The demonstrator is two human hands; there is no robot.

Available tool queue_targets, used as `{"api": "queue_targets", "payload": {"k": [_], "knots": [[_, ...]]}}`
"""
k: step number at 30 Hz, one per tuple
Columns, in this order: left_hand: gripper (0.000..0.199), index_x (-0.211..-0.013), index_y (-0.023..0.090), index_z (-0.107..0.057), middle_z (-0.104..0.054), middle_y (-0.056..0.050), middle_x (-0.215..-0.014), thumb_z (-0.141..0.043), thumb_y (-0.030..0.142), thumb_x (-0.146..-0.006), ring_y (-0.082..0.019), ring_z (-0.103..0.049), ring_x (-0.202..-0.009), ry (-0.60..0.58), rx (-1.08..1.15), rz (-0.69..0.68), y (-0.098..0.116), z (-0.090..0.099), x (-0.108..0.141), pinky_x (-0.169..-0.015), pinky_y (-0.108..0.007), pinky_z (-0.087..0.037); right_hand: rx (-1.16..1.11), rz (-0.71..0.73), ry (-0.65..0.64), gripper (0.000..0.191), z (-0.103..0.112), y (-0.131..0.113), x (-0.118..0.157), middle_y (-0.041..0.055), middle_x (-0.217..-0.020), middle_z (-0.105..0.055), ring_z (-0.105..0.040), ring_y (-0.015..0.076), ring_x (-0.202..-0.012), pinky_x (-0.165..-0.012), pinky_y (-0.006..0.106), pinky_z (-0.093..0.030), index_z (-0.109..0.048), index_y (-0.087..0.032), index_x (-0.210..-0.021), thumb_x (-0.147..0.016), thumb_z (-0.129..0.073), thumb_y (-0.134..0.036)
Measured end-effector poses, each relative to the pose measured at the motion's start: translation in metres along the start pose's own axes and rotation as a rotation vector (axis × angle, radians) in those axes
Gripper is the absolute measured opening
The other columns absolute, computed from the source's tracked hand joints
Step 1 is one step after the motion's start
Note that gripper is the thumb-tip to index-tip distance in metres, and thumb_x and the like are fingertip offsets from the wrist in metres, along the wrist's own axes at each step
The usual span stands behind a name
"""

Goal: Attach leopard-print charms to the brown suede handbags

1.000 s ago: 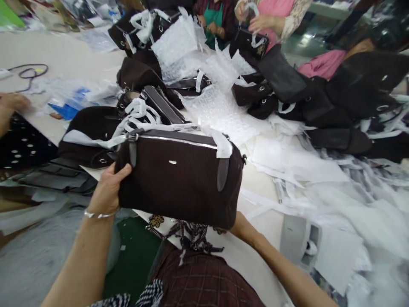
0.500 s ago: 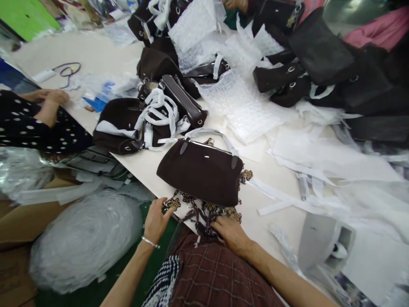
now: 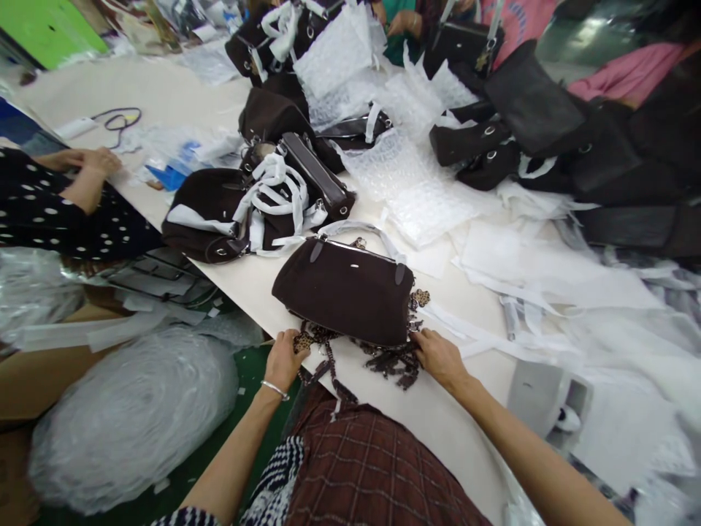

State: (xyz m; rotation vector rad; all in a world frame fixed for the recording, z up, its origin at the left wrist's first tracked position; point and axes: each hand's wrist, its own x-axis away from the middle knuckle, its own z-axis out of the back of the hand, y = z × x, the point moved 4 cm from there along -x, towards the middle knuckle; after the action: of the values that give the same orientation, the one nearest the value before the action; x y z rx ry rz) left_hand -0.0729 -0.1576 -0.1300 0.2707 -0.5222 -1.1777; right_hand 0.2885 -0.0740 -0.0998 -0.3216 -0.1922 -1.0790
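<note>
Far left, a big roll of bubble wrap [image 3: 131, 420] sits low beside the counter [image 3: 421, 416], and above it a co-worker's hands [image 3: 90, 162] rest together near the edge, polka-dot sleeve behind. Next along, a brown bag with white-wrapped handles [image 3: 205, 208] lies among others on the counter.

Now my left grip [image 3: 282, 361], right at the near edge! Thumb and fingers curl at a leopard-spotted flower charm [image 3: 302, 342], touching it; whether they're clamped on it, I can't tell. Just beyond, between my two grips and farther from me, lies the dark brown handbag [image 3: 342, 292], tilted a little, both grips off its body. Braided cords [image 3: 328, 358] spill out along its near side, more bunched under its right corner.

And here's my right grip [image 3: 442, 358], just beside that corner, fingertips among the dark tassels [image 3: 397, 364]; pinched or merely touching, I can't tell. Farther right, a grey tape dispenser [image 3: 534, 398], then loose white sheets [image 3: 553, 270] spread across the counter.
</note>
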Motion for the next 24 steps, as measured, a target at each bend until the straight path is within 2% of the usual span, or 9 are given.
{"api": "queue_targets", "payload": {"k": [3, 5, 9, 11, 13, 16, 19, 22, 24], "knots": [[0.032, -0.102, 0.018, -0.054, -0.055, -0.005, -0.096, -0.067, 0.029, -0.075, -0.023, -0.059, -0.089, -0.025, 0.010, 0.036, -0.001, 0.001, -0.003, -0.081, -0.035, -0.047, -0.042, 0.041, 0.134, 0.018, 0.015, -0.020, 0.008, 0.0115, -0.098, -0.061, -0.055, 0.0253, -0.090, -0.075, 0.034, -0.042, -0.061, -0.018, -0.103, -0.090, -0.052, -0.028], [0.027, -0.096, 0.018, -0.055, -0.056, -0.005, -0.093, -0.066, 0.031, -0.075, -0.022, -0.060, -0.086, -0.028, 0.024, 0.044, -0.001, 0.001, -0.004, -0.079, -0.034, -0.047, -0.104, 0.248, 0.162, 0.020, 0.012, -0.054, 0.013, 0.0112, -0.098, -0.062, -0.054, 0.0246, -0.092, -0.079, 0.035, -0.041, -0.063, -0.019, -0.097, -0.092, -0.052, -0.034], [0.014, -0.089, 0.018, -0.058, -0.060, -0.007, -0.088, -0.059, 0.028, -0.079, -0.024, -0.061, -0.084, -0.052, 0.064, 0.058, -0.001, -0.001, -0.006, -0.076, -0.034, -0.046, -0.194, 0.809, 0.023, 0.023, -0.023, -0.135, 0.015, 0.0058, -0.093, -0.066, -0.055, 0.0190, -0.088, -0.077, 0.031, -0.041, -0.066, -0.024, -0.099, -0.096, -0.046, -0.036], [0.012, -0.089, 0.018, -0.060, -0.062, -0.008, -0.087, -0.055, 0.024, -0.080, -0.025, -0.062, -0.085, -0.056, 0.096, 0.078, -0.002, -0.001, -0.008, -0.077, -0.035, -0.045, -0.197, 0.973, 0.003, 0.023, -0.041, -0.161, 0.011, 0.0056, -0.109, -0.067, -0.055, 0.0191, -0.103, -0.085, 0.033, -0.041, -0.065, -0.026, -0.105, -0.097, -0.046, -0.034], [0.014, -0.091, 0.018, -0.062, -0.064, -0.008, -0.085, -0.055, 0.024, -0.080, -0.025, -0.063, -0.086, -0.065, 0.146, 0.099, -0.004, 0.002, -0.009, -0.078, -0.035, -0.045, -0.184, 1.049, 0.007, 0.020, -0.052, -0.171, 0.008, 0.0045, -0.130, -0.059, -0.045, 0.0211, -0.124, -0.098, 0.038, -0.036, -0.066, -0.027, -0.105, -0.096, -0.048, -0.031], [0.020, -0.088, 0.018, -0.063, -0.064, -0.004, -0.076, -0.061, 0.034, -0.078, -0.023, -0.063, -0.078, -0.108, 0.255, 0.149, -0.011, 0.014, -0.005, -0.073, -0.034, -0.047, -0.180, 0.986, 0.001, 0.021, -0.056, -0.150, 0.010, 0.0050, -0.132, -0.057, -0.040, 0.0228, -0.130, -0.106, 0.044, -0.030, -0.066, -0.025, -0.103, -0.096, -0.049, -0.034], [0.032, -0.089, 0.016, -0.063, -0.063, -0.002, -0.072, -0.060, 0.046, -0.080, -0.017, -0.061, -0.067, -0.193, 0.429, 0.203, -0.019, 0.034, 0.012, -0.063, -0.029, -0.048, -0.155, 0.779, 0.015, 0.025, -0.046, -0.099, 0.017, 0.0090, -0.122, -0.061, -0.047, 0.0221, -0.122, -0.106, 0.043, -0.033, -0.063, -0.021, -0.110, -0.097, -0.043, -0.027], [0.036, -0.099, 0.015, -0.061, -0.060, -0.001, -0.080, -0.066, 0.045, -0.079, -0.011, -0.057, -0.064, -0.345, 0.894, 0.267, -0.012, 0.055, 0.035, -0.058, -0.024, -0.048, -0.121, 0.633, 0.038, 0.024, -0.033, -0.049, 0.023, 0.0089, -0.116, -0.064, -0.047, 0.0238, -0.121, -0.104, 0.044, -0.034, -0.064, -0.021, -0.107, -0.097, -0.042, -0.022], [0.035, -0.101, 0.017, -0.060, -0.057, -0.001, -0.086, -0.072, 0.039, -0.077, -0.009, -0.055, -0.064, -0.412, 1.193, 0.290, 0.004, 0.068, 0.047, -0.054, -0.020, -0.046, -0.112, 0.542, 0.060, 0.022, -0.023, -0.031, 0.025, 0.0083, -0.111, -0.065, -0.049, 0.0248, -0.118, -0.104, 0.046, -0.034, -0.066, -0.022, -0.104, -0.095, -0.045, -0.022]]}}
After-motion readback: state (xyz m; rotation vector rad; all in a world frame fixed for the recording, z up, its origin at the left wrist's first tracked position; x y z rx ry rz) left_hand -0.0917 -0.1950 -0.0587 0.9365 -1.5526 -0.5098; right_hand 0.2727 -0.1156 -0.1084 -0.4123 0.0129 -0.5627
